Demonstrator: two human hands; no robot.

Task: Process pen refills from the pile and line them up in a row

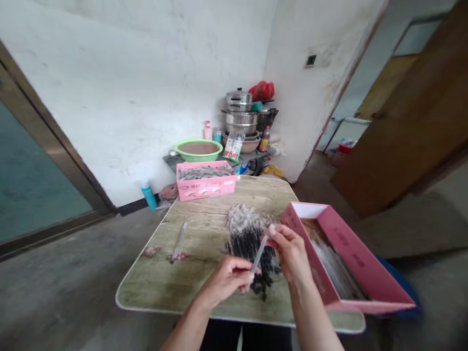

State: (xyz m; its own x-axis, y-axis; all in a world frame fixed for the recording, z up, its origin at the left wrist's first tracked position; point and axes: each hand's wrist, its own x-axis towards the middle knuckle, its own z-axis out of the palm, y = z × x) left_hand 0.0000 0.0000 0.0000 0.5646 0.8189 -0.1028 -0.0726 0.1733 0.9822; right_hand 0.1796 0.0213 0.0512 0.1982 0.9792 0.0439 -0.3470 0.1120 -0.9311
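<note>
My left hand (228, 278) and my right hand (290, 251) together hold one thin clear tube (260, 253) over the table (204, 292). The left hand pinches its lower end; the right hand's fingers close on its upper end. Just behind the hands lies a heap of similar thin sticks (246, 231), dark at the near end and pale at the far end. An open pink box (347, 258) with more clear tubes inside sits tilted at the table's right edge, beside my right hand.
A single tube (179, 241) and small pink bits (151, 251) lie on the table's left. A second pink box (205, 180), filled, stands at the far edge. Beyond are a green basin (198, 149), stacked metal pots (241, 114), bottles, and a wooden door (413, 122) at right.
</note>
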